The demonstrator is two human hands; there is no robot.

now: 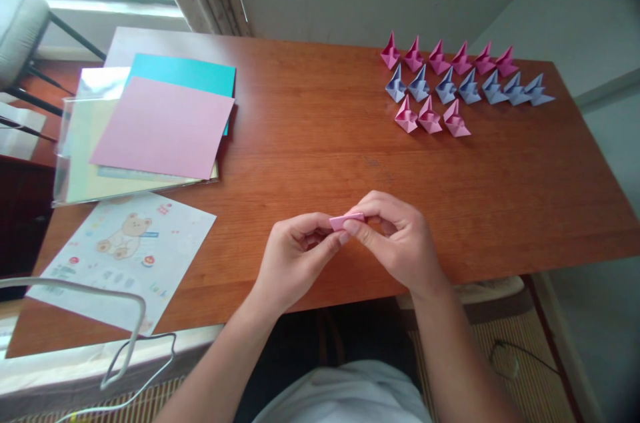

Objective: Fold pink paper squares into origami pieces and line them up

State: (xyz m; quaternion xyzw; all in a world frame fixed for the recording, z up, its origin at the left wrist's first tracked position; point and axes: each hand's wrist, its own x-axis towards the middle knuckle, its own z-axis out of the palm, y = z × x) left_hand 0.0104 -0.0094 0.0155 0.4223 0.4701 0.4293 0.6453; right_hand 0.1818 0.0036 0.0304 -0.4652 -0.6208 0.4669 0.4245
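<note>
**Left hand and right hand pinching a folded pink paper!**

And here, near the front edge of the worktop, both hands are working close together, the small pink strip sitting right between their fingertips. The left hand is clamping its left end between thumb and fingers; the right hand is gripping the other end, its thumb pressing on the near face. The two thumb tips are almost meeting!

Over to the far right, three rows of folded paper figures are lining up: six magenta figures at the back, seven pale blue figures in the middle, three light pink figures in front. All are standing with pointed tips upward.

Across on the left, a pink sheet is lying over a teal sheet, both resting on a clear sleeve. Nearer the person, a bear-printed sheet is lying askew, and a white cable is crossing over its near part.
</note>
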